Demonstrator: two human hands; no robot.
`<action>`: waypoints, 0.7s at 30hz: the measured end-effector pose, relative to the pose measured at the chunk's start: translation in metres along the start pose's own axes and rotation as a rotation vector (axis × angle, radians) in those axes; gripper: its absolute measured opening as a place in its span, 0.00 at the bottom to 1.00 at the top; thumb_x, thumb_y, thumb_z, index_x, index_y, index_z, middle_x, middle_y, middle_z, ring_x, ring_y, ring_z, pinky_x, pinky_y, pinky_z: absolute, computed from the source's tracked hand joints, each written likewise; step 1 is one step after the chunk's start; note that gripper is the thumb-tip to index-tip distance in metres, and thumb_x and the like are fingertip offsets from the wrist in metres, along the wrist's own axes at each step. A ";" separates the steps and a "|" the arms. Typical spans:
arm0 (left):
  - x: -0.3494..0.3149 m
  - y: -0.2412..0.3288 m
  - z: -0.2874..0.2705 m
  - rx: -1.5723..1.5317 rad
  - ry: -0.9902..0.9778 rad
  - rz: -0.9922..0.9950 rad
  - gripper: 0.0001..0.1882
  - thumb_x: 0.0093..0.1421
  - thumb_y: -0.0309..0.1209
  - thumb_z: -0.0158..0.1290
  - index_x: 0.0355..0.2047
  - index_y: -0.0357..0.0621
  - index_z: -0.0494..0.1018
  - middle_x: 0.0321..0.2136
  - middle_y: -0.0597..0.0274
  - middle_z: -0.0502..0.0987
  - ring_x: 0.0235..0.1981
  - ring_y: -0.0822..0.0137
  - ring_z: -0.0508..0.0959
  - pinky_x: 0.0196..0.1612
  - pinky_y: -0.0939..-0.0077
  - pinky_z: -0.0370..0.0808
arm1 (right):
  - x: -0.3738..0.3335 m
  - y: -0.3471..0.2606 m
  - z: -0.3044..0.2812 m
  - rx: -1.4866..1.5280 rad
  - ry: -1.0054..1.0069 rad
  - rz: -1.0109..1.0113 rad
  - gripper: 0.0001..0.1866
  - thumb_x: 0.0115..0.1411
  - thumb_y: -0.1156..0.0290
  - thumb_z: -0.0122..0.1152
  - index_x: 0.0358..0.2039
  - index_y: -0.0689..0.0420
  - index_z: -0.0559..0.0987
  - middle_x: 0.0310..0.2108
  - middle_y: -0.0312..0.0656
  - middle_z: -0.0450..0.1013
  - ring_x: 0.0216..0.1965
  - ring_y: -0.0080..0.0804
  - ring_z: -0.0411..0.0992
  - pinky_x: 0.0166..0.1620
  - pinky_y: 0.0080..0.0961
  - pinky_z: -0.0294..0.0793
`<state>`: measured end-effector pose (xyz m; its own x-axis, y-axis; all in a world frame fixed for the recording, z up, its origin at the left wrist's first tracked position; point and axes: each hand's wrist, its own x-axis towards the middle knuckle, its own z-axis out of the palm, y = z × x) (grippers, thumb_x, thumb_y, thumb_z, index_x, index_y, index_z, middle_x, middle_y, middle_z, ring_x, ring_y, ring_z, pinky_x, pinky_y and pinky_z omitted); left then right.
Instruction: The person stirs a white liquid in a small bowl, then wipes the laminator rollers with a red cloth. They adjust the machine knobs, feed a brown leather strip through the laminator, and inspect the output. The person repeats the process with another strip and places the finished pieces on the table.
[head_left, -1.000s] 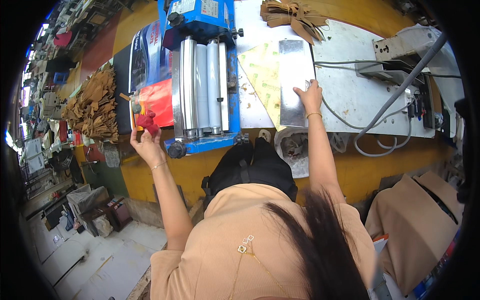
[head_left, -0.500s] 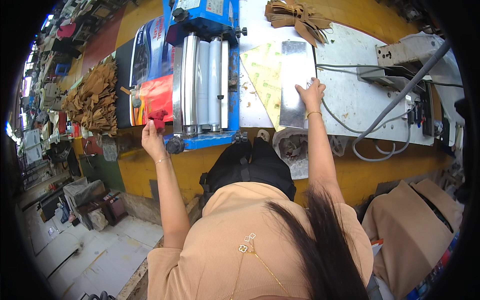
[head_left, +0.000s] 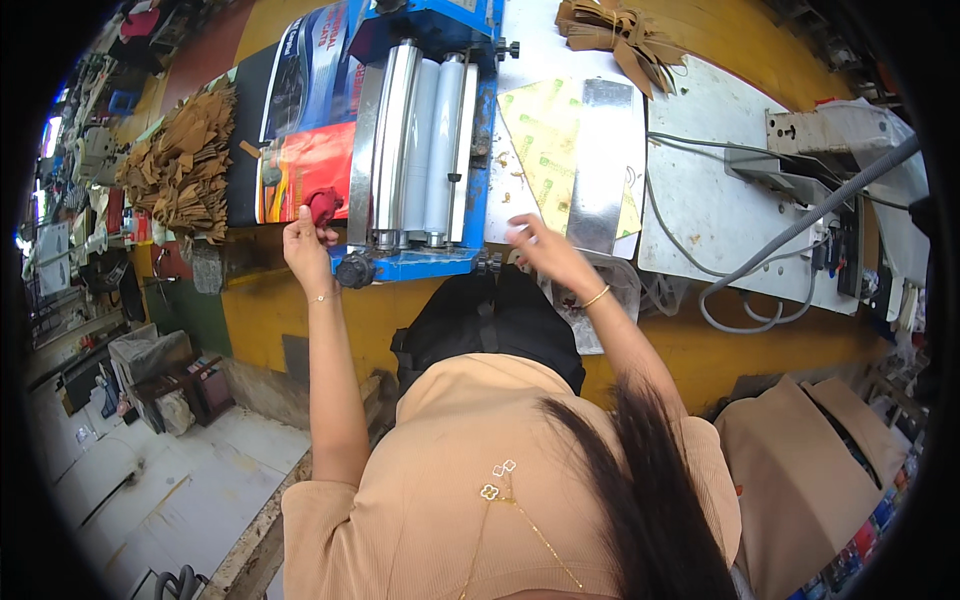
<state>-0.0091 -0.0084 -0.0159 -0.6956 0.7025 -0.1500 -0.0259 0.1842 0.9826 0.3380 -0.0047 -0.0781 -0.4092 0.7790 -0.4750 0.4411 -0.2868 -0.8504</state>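
Observation:
My left hand [head_left: 308, 243] is closed on a small crumpled dark red cloth [head_left: 324, 204], held beside the front left corner of a blue roller machine [head_left: 415, 264]. The shiny rollers [head_left: 399, 140] of this machine lie just right of that hand. My right hand [head_left: 548, 252] is in the air near the table's front edge, fingers apart and slightly blurred, with nothing in it. It is nearest to a long shiny metal plate [head_left: 603, 165]. The plate lies partly over a yellow sheet with green print [head_left: 540, 130] on the white table.
A heap of brown strips [head_left: 185, 165] lies at the left, next to a colourful printed sheet [head_left: 310, 165]. Another brown bundle [head_left: 620, 40] lies at the back. A grey hose [head_left: 800, 245] and cables cross the right side. Brown material [head_left: 800, 470] sits at the lower right.
My right hand has let go of the metal plate and moved left toward the machine. The yellow sheet now shows on the plate's right side. My left hand still holds the red cloth.

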 end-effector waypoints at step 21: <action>-0.004 0.005 0.006 -0.056 -0.068 -0.023 0.14 0.61 0.38 0.56 0.27 0.44 0.66 0.15 0.70 0.67 0.15 0.79 0.67 0.21 0.87 0.67 | -0.002 -0.002 0.071 0.591 -0.035 0.218 0.20 0.66 0.53 0.50 0.42 0.60 0.68 0.24 0.39 0.69 0.20 0.21 0.69 0.26 0.16 0.70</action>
<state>-0.0018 -0.0061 -0.0111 -0.6443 0.7437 -0.1781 -0.0830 0.1634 0.9831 0.2815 -0.0452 -0.0909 -0.3897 0.6523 -0.6500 0.0053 -0.7043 -0.7099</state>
